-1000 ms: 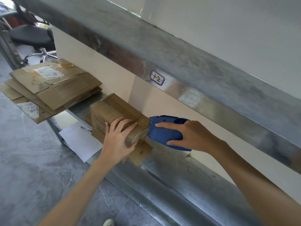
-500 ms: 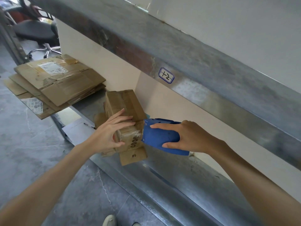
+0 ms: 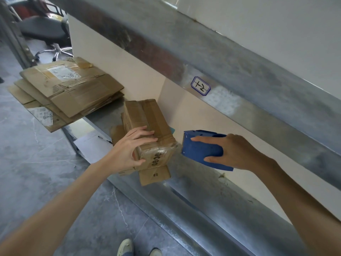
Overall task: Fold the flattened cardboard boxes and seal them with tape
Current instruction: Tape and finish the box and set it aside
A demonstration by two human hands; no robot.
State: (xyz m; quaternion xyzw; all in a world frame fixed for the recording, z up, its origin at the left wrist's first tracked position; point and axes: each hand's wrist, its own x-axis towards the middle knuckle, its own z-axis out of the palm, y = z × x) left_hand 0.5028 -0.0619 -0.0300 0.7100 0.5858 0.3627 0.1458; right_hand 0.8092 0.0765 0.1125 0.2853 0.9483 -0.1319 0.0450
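Hands, two, both bare, work at a metal shelf [image 3: 203, 196]. The left hand [image 3: 132, 150] grips one folded box [image 3: 149, 122], with its fingers laid over the top near the close end and its thumb on the end face. Shiny clear tape covers that end of the box. The right hand [image 3: 234, 152] is wrapped round one blue tape dispenser [image 3: 201, 150], forefinger along its upper side and thumb underneath. The dispenser's toothed front edge points at the box, just beside its taped end, with a small gap between them.

The box rests on one flat piece of cardboard [image 3: 155, 174] marked "#8", which sticks out below the left hand. Beyond the left hand and farther left lies one stack of flattened boxes [image 3: 70, 91]; several layers show, but the exact number cannot be told. Between that stack and the left hand lie one sheet of paper [image 3: 92, 146] and one pen [image 3: 105, 139]. Above the right hand, one label [image 3: 200, 85] is stuck to the metal rail. One office chair [image 3: 46, 32] stands far behind. Two shoes [image 3: 125, 247] show on the floor [image 3: 36, 163], below both hands.
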